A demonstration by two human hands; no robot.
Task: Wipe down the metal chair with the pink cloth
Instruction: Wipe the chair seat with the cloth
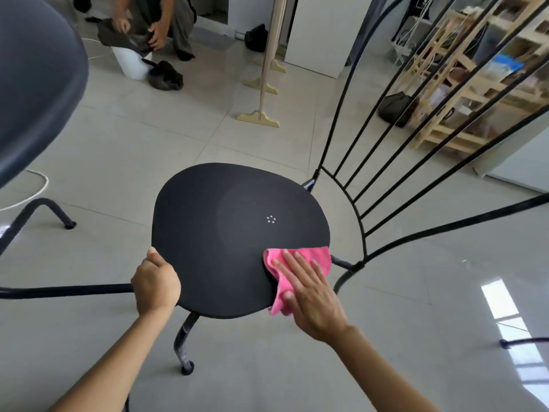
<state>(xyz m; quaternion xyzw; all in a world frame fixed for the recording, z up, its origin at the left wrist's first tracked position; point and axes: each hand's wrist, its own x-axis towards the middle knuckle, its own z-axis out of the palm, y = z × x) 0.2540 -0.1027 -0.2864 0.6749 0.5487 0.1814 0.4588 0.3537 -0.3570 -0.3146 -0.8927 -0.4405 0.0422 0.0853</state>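
The black metal chair (225,227) stands in the middle of the view, with a round flat seat and a backrest of thin curved rods (386,162) rising at the right. A pink cloth (309,258) lies on the seat's near right edge. My right hand (309,295) rests flat on the cloth with fingers spread, pressing it onto the seat. My left hand (156,283) is curled around the seat's near left rim. Part of the cloth hangs over the edge under my palm.
A second dark chair (32,84) stands at the left, its leg (44,209) on the floor. A crouching person (154,22) handles dark cloth over a white bucket (130,62) at the back. Wooden stands (261,114) and a wooden shelf (463,93) are behind.
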